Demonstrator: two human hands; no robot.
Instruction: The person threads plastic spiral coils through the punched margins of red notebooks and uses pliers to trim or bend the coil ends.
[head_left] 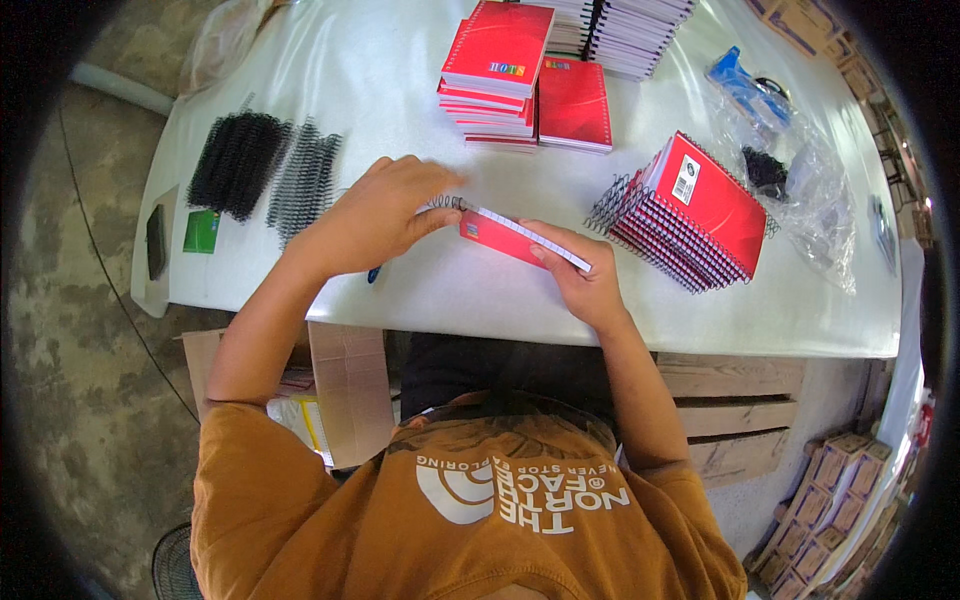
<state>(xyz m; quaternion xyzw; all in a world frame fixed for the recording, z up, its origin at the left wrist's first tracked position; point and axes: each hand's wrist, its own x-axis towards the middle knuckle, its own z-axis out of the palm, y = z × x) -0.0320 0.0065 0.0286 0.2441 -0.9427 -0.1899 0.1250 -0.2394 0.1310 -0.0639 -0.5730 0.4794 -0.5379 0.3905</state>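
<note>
Person seen from above: orange-brown short-sleeved T-shirt with white printed lettering and a white curved emblem on the chest; dark trousers; forearms and hands bare.

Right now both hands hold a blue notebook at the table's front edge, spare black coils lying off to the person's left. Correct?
Not quite: the notebook is red, not blue, as the head view shows. Both the left hand and right hand do hold it near the table front edge, with black coils to the left.

Binding workshop: stacked red notebooks, loose spiral coils, cartons
</note>
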